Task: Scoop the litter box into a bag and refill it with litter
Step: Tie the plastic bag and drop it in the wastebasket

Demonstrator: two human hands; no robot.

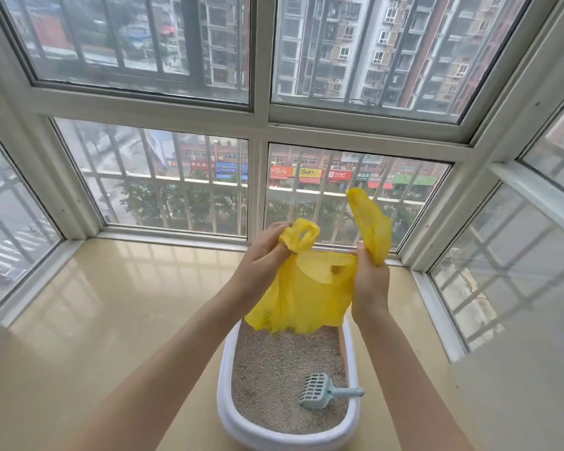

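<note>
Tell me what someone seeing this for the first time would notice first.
A bright yellow plastic bag held up mid-frame, the left hand and right hand each gripping it near a handle. Beneath it sits a white litter box of grey litter, a pale blue scoop lying inside at its right.

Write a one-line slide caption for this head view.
Both hands, left and right, hold a yellow bag open above the litter box; scoop rests in the litter.

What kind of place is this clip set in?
Likely a high-floor apartment bay window: barred windows overlooking a street and shopfronts, a glossy beige sill, and a litter box standing on it.
</note>
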